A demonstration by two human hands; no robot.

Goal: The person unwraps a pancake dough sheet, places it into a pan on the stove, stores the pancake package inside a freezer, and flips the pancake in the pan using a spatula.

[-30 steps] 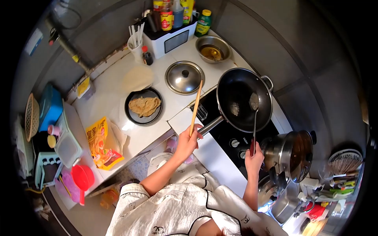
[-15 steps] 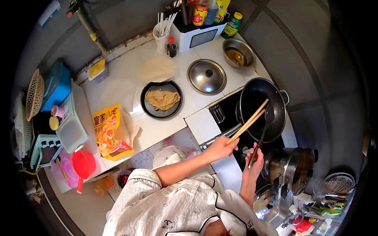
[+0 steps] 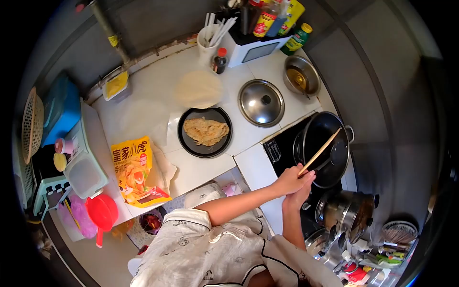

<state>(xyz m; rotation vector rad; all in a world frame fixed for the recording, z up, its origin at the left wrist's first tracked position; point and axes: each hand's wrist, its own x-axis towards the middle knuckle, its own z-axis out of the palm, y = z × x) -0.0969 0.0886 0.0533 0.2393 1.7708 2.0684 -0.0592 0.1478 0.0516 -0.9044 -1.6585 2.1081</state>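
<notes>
My left hand [image 3: 289,182] is closed round a pair of wooden chopsticks [image 3: 319,152], which point over the black wok [image 3: 318,179]. Just below it, touching or nearly so, my right hand [image 3: 297,197] is closed on the dark handle of a ladle. The ladle's black head [image 3: 339,152] is inside the wok; part of its handle is covered by my hands. The wok sits tilted in view on the black stovetop [image 3: 284,155]. To the left, a browned flatbread [image 3: 206,131] lies in a black round pan [image 3: 210,152].
A steel lid [image 3: 253,105] and a steel bowl of oil [image 3: 313,88] stand behind the stove. A pale round sheet [image 3: 198,90] lies behind the pan. A yellow food bag [image 3: 134,172] is at left, near a red dipper [image 3: 103,210]. A steel pot [image 3: 334,210] stands at right.
My two hands have come together, the right one moving up to the left. The chopsticks are closer together. The ladle has shifted in the wok. The whole view has moved slightly.
</notes>
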